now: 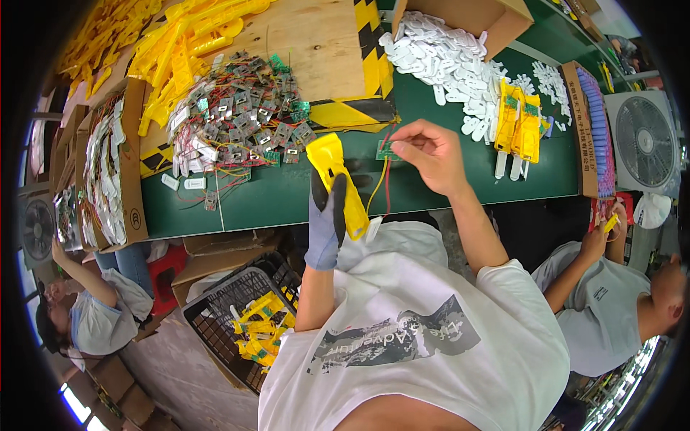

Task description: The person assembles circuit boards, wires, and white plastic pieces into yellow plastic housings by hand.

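My left hand [327, 223], in a grey glove with dark fingertips, is wrapped round a long yellow plastic housing [348, 195] held upright over the table's near edge. A white piece [373, 229] shows at the housing's lower end. Just to its right, my bare right hand [431, 152] pinches the edge of a small green circuit board [384, 150]. From the board a red wire and a yellow wire hang down toward the housing. Behind my left hand lies a heap of circuit modules [251, 108] with tangled wires.
Yellow housings [180, 57] are piled at the far left. White plastic pieces [445, 57] spill from a carton [503, 25]. Filled yellow housings [519, 126] lie right on the green table [287, 201]. A black basket [215, 316] stands below. People sit on both sides.
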Available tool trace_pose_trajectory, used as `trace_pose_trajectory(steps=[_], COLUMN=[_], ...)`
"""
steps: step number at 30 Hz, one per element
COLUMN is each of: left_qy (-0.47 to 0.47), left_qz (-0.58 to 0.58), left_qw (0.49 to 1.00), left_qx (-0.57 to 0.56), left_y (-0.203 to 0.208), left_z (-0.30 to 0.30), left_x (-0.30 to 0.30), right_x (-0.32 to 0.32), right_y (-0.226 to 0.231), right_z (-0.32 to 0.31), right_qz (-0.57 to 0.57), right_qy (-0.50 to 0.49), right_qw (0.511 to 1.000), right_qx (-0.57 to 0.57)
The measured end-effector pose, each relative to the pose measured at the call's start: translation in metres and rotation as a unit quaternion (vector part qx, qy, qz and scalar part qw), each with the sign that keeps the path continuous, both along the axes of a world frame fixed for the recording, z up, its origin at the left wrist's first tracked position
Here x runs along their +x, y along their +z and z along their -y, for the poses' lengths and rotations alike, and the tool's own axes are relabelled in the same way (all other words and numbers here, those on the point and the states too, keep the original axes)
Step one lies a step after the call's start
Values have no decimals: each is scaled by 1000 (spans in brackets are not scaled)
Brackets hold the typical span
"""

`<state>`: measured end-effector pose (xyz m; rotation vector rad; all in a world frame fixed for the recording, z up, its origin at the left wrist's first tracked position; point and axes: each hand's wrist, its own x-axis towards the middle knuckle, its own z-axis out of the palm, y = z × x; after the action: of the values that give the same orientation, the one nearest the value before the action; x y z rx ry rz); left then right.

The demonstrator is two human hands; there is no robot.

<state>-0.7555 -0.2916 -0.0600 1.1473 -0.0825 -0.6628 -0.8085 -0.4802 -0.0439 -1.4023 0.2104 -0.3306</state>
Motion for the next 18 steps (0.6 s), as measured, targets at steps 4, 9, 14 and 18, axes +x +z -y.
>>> trace_pose_trajectory(steps=[4, 9, 14, 18], left_qy=[-48, -21, -15, -8], left_qz=[-76, -87, -124, -72], left_qw=[991, 995, 991, 996], left_qx=[-99, -37, -49, -41], left_y=[-7, -17, -25, -28], left_z=[6, 24, 28, 32], left_x=[20, 18, 15, 17], right_x=[6, 32, 36, 36], right_y=[18, 22, 8, 3], right_z=[-1, -12, -10, -9], right_qz=[28, -2, -45, -34], right_qy=[15, 59, 96, 67], right_qw=[996, 980, 966, 977], right_qx=[-77, -192, -235, -201])
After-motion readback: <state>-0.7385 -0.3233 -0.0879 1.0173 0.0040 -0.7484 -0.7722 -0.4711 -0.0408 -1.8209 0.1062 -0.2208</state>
